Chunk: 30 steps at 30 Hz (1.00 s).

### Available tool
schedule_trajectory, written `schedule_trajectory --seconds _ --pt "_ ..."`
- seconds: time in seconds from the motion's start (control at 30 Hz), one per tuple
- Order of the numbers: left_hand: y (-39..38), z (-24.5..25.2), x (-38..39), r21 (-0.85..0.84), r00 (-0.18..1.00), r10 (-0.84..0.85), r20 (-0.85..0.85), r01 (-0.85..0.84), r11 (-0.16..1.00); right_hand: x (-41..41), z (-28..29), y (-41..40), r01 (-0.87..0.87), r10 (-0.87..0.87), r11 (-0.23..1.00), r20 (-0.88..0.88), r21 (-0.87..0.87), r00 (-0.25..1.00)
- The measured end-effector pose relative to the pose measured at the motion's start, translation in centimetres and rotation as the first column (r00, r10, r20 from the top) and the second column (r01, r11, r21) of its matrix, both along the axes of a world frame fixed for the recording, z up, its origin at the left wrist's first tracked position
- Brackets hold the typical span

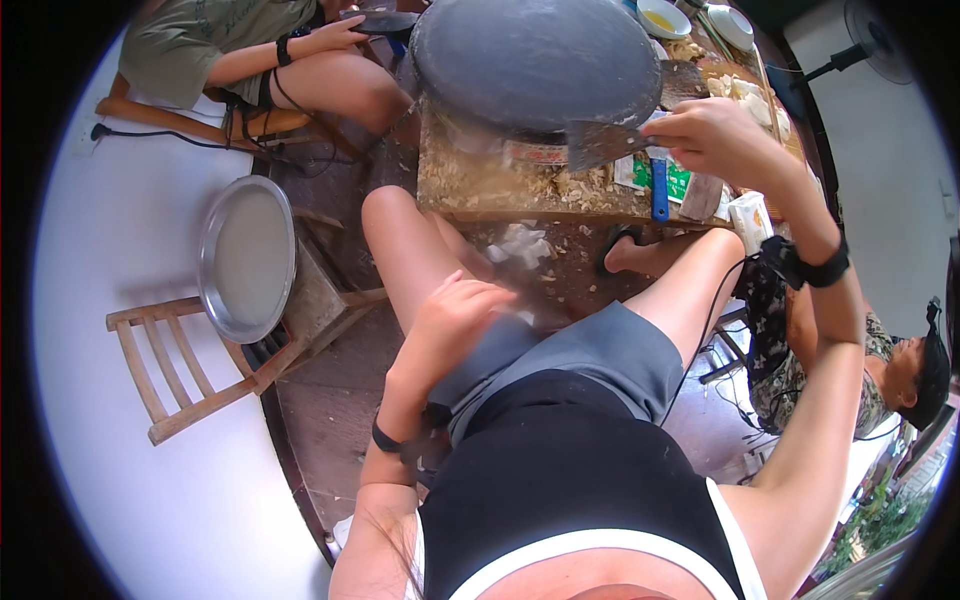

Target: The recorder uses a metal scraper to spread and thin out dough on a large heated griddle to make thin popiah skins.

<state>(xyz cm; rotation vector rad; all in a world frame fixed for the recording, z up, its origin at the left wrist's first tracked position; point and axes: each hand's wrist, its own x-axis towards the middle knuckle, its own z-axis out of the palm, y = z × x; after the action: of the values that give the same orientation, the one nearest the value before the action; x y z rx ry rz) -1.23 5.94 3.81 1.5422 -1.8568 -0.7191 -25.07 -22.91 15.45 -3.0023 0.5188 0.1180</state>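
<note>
My right hand (712, 142) grips the handle of a wide metal scraper (600, 145). Its blade is at the near right rim of a large round dark griddle (536, 60), partly overlapping it in view; contact cannot be told. Above my lap, my left hand (461, 311) is slightly blurred, its fingers loosely bent with nothing visible in them. The griddle stands on a wooden table (480, 180) strewn with pale flakes. A blue-handled tool (659, 187) lies by the table's front edge, on a green and white packet (679, 182), beside a flat wooden piece (702, 196).
A metal basin of whitish liquid (255, 259) stands on a wooden chair (180, 360) at left. One person (225, 52) sits far left holding a dark flat tool (386, 22); another (825, 367) sits right. Behind the griddle's right side is a bowl of yellow liquid (664, 19).
</note>
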Motion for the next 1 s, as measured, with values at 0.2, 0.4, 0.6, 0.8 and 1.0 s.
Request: schedule_trajectory --seconds 0.2,0.4,0.6,0.8,1.0 --pt "0.6 0.8 -0.5 0.038 0.998 0.020 0.055 -0.022 0.999 -0.3 -0.8 0.4 -0.046 0.047 0.997 0.012 -0.060 0.999" --pt "1.1 0.0 -0.3 0.122 0.997 0.031 0.070 -0.040 0.992 -8.6 0.2 -5.9 0.183 -0.184 0.983 -0.040 -0.034 0.982" --pt "-0.4 0.6 -1.3 0.078 0.998 -0.017 0.052 0.013 0.997 -10.0 -1.6 -7.9 0.237 -0.246 0.944 0.010 0.227 0.969" --pt "-0.8 0.7 -1.8 0.066 0.994 -0.035 0.107 0.028 0.997 -9.4 -2.6 -8.0 0.265 -0.279 0.898 -0.012 0.350 0.960" --pt "-1.2 0.9 -2.1 0.143 0.995 -0.053 0.080 0.041 0.989 -7.1 -1.3 -6.9 0.258 -0.255 0.915 -0.051 0.310 0.966"
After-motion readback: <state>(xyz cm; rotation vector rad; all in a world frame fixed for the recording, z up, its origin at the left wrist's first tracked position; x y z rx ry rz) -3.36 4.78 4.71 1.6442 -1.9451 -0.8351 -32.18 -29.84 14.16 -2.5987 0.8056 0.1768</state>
